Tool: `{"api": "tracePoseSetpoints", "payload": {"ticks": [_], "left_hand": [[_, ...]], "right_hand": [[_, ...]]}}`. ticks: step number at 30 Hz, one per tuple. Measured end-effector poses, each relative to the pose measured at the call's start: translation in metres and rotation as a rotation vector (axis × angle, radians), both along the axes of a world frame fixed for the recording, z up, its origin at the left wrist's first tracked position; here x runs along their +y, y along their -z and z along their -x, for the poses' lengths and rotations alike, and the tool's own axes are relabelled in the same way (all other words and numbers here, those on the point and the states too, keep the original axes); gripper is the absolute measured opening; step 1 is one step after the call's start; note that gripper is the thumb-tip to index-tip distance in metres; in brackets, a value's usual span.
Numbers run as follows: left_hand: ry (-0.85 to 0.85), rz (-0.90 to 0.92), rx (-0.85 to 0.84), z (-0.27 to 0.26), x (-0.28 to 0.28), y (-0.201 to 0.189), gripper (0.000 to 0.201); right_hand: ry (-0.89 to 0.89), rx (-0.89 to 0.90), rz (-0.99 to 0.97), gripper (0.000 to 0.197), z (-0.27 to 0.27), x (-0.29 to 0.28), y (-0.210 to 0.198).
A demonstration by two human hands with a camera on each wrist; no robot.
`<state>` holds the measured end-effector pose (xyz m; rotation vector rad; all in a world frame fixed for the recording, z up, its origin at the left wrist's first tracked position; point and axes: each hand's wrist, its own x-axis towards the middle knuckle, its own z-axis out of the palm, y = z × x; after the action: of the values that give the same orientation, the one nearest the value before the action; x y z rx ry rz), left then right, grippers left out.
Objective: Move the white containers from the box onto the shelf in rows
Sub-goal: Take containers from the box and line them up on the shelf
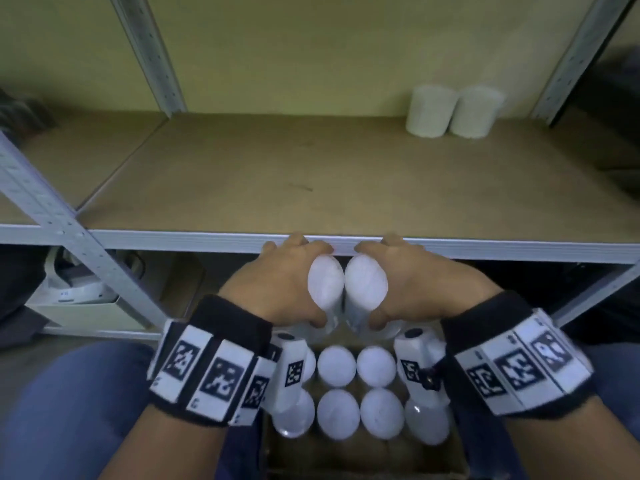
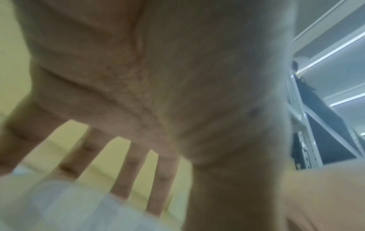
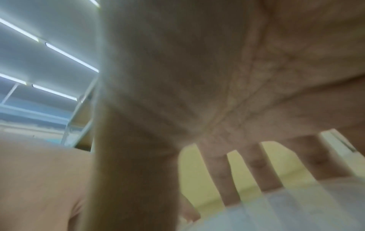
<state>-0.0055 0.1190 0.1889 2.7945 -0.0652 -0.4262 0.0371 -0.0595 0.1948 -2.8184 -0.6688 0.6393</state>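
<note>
Yellow-green wall behind, grey steel uprights at 11 and 1 o'clock, and a brown shelf board [image 1: 311, 174] running across the head view. Its pale front edge [image 1: 207, 237] lies just beyond my knuckles. Board is open from the front edge back to the wall; two white containers on the shelf [image 1: 453, 110] stand upright at 1 o'clock, touching each other, near the rear right upright.

My left hand [image 1: 277, 289] grips one white container [image 1: 325, 282]: fingers wrap its far side, thumb on the near side. My right hand [image 1: 422, 282] grips a second container [image 1: 365, 280] the same way. The two held containers touch side by side at centre, just below the shelf's front edge. Each has its long axis tilted, round cap end facing up toward me, base pointing down and away.

Box [image 1: 363, 459] sits at 6 o'clock between my knees, cardboard wall showing at the near side. Remaining containers in the box [image 1: 337, 393] stand upright in rows, caps up, packed touching.

Wrist views: blurred; left fingers [image 2: 136, 168] and right fingers [image 3: 254, 165] spread over a white surface.
</note>
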Motion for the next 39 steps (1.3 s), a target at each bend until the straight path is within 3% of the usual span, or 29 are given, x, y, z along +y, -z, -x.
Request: {"api": "tracePoseSetpoints", "payload": {"ticks": [7,11,19,24,35,39], "left_hand": [[0.021,0.003,-0.246,-0.015,-0.001,-0.061,0.089],[-0.023,0.051,-0.329,-0.032,-0.007,-0.074,0.08],[-0.111,0.124,-0.396,-0.082,-0.009,-0.055,0.069],[-0.157,0.161,-0.392,-0.101,-0.011,-0.031,0.067],[-0.117,0.073,-0.322,-0.098,-0.01,-0.032,0.071],[-0.118,0.08,-0.404,-0.082,-0.016,-0.04,0.062]], "right_hand": [[0.032,-0.189,-0.214,0.102,-0.003,-0.018,-0.043],[0.107,-0.261,-0.337,0.09,-0.019,-0.024,-0.05],[0.215,-0.369,-0.337,0.084,-0.059,-0.023,-0.043],[0.259,-0.343,-0.318,0.08,-0.083,-0.018,-0.023],[0.208,-0.358,-0.27,0.08,-0.074,-0.023,-0.025],[0.189,-0.497,-0.304,0.051,-0.056,-0.028,-0.033]]}}
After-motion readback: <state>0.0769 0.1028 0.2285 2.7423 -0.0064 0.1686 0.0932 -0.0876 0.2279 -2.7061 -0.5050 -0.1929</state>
